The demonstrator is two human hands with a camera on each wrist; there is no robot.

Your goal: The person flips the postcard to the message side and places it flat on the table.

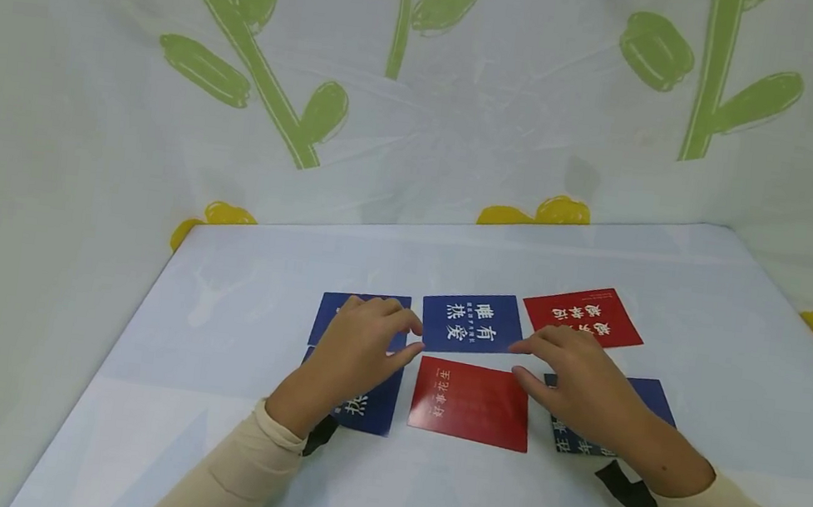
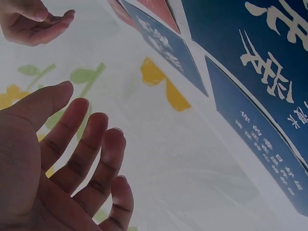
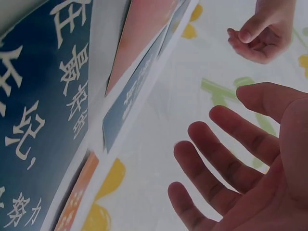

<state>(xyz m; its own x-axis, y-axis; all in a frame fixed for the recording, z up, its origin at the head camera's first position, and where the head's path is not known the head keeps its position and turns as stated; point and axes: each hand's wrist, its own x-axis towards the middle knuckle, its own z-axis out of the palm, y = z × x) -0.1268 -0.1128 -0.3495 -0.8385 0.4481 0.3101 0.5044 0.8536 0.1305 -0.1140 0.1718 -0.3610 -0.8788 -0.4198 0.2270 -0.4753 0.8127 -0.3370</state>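
My left hand (image 1: 364,342) is above two blue cards at the left and hides much of both, the upper blue card (image 1: 328,309) and the lower dark blue card (image 1: 377,409). Its fingers are loosely bent with nothing between them, as the left wrist view confirms. Over on the right, my right hand (image 1: 576,380) hovers between a red card (image 1: 584,307) and a dark blue card (image 1: 650,392), its relaxed fingers holding nothing. Between the hands lie a blue card (image 1: 470,323) with white characters and, nearer me, a red card (image 1: 474,412).
The cards lie flat in two rows on a white-covered table (image 1: 203,448). Behind the table hangs a pale cloth (image 1: 464,143) with green leaves and yellow shapes. Black straps (image 1: 628,490) show below the wrists, by the beige sleeves (image 1: 239,469).
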